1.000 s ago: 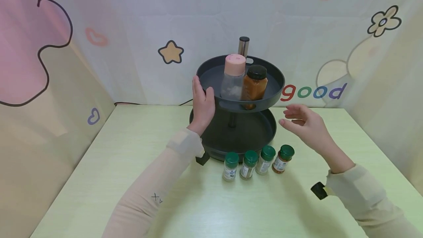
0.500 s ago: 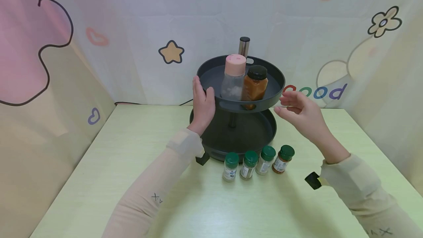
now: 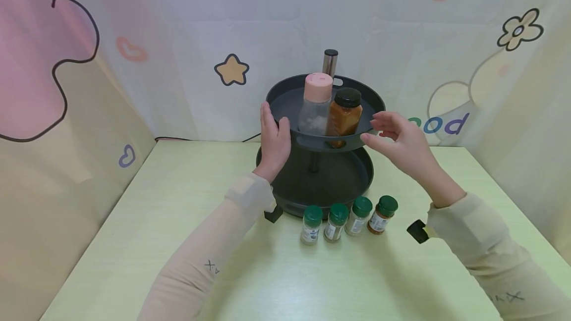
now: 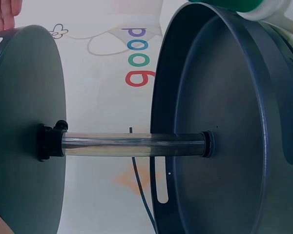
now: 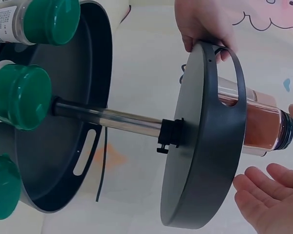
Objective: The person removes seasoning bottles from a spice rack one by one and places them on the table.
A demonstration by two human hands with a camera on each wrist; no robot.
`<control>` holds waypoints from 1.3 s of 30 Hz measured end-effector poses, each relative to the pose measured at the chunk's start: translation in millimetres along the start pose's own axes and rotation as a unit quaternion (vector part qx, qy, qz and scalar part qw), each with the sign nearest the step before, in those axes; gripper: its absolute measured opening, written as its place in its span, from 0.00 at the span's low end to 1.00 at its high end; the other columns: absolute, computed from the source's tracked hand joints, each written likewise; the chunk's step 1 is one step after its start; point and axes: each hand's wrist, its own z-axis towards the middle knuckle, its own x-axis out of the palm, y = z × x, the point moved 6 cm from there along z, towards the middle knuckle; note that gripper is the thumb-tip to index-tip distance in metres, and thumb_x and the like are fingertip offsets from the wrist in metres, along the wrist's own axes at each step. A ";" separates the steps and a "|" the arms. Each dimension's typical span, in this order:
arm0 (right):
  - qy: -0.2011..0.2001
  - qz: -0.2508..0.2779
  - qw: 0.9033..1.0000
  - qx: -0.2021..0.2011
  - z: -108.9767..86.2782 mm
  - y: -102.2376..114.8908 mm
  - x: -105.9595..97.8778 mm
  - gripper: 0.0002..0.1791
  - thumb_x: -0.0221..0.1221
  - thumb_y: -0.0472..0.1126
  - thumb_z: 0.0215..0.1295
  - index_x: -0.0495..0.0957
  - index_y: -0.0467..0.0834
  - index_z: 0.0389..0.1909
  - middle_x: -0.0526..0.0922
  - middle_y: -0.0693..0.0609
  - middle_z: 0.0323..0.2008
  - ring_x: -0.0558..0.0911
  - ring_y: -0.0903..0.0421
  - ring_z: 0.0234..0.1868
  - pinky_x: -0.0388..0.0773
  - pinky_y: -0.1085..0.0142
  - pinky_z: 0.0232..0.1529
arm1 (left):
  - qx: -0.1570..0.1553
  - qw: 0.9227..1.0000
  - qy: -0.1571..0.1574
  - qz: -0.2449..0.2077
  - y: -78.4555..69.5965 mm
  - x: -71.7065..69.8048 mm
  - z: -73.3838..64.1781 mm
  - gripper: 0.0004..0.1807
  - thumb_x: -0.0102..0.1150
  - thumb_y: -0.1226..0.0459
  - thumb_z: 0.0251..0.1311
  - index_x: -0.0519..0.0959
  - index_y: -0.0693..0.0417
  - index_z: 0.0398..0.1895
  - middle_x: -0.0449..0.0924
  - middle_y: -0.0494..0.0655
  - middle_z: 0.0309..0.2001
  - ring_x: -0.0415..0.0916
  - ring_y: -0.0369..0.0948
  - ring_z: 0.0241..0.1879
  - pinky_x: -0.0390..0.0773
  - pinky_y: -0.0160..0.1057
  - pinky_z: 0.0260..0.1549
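Top tray [image 3: 283, 100]: held on pole [image 4: 132, 145] over bottom tray [image 3: 312, 189] | touched on left by straight-fingered left hand [image 3: 275, 142] | loose right hand [image 3: 405, 146] held near right side, touch unclear | if one side is pushed harder, pink-capped bottle [image 3: 317, 90] and brown jar [image 3: 346, 117] may be tipped over

In front of me the upper tray [image 3: 285, 95] and lower tray [image 3: 308, 187] look like smooth, matt dark plastic, the post [image 5: 129, 121] between them polished metal. The green lids [image 5: 27, 95] look like glossy plastic above paper-like labels [image 5: 1, 24], and the black lid [image 5: 286, 130] is ribbed and shiny. My sleeves [image 3: 209, 246] are matt cloth, the backdrop [image 3: 178, 63] lightly creased fabric, the tabletop [image 3: 178, 197] smooth with a soft sheen.
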 end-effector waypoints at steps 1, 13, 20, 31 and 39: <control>-0.001 -0.003 1.000 0.003 1.0 0.9 -0.2 0.33 0.55 0.53 0.56 0.62 0.38 0.58 0.71 0.39 0.54 0.71 0.44 0.53 0.67 0.51 0.54 | 0.000 1.000 0.000 0.001 0.0 0.0 0.1 0.34 0.32 0.56 0.63 0.35 0.49 0.69 0.32 0.40 0.71 0.33 0.37 0.69 0.42 0.40 0.67; 0.007 -0.011 1.000 0.019 12.9 10.6 1.4 0.36 0.56 0.56 0.54 0.61 0.38 0.58 0.69 0.40 0.55 0.69 0.45 0.55 0.64 0.51 0.57 | -0.006 1.000 0.002 0.004 -0.5 0.0 0.7 0.34 0.32 0.56 0.63 0.36 0.49 0.69 0.32 0.39 0.71 0.33 0.37 0.69 0.42 0.40 0.67; 0.004 -0.020 0.999 0.024 20.9 14.5 3.5 0.39 0.55 0.59 0.53 0.60 0.37 0.59 0.69 0.41 0.55 0.69 0.45 0.54 0.67 0.50 0.53 | -0.001 1.000 0.000 0.005 -0.2 -0.2 1.4 0.34 0.33 0.57 0.63 0.36 0.51 0.69 0.32 0.40 0.71 0.34 0.37 0.69 0.42 0.40 0.67; 0.015 -0.034 0.998 0.046 30.7 18.7 11.1 0.39 0.56 0.62 0.50 0.63 0.37 0.55 0.72 0.40 0.49 0.72 0.47 0.49 0.72 0.53 0.48 | 0.001 1.000 -0.002 0.007 -0.5 -0.4 1.2 0.33 0.33 0.58 0.63 0.36 0.52 0.69 0.32 0.41 0.71 0.34 0.38 0.69 0.42 0.41 0.67; 0.004 -0.044 0.998 0.048 34.6 23.0 14.7 0.33 0.56 0.60 0.51 0.67 0.37 0.47 0.75 0.41 0.41 0.73 0.49 0.42 0.71 0.60 0.36 | 0.000 1.000 0.001 0.011 -0.8 -0.5 0.8 0.33 0.32 0.57 0.63 0.36 0.51 0.69 0.32 0.41 0.71 0.34 0.37 0.69 0.42 0.41 0.67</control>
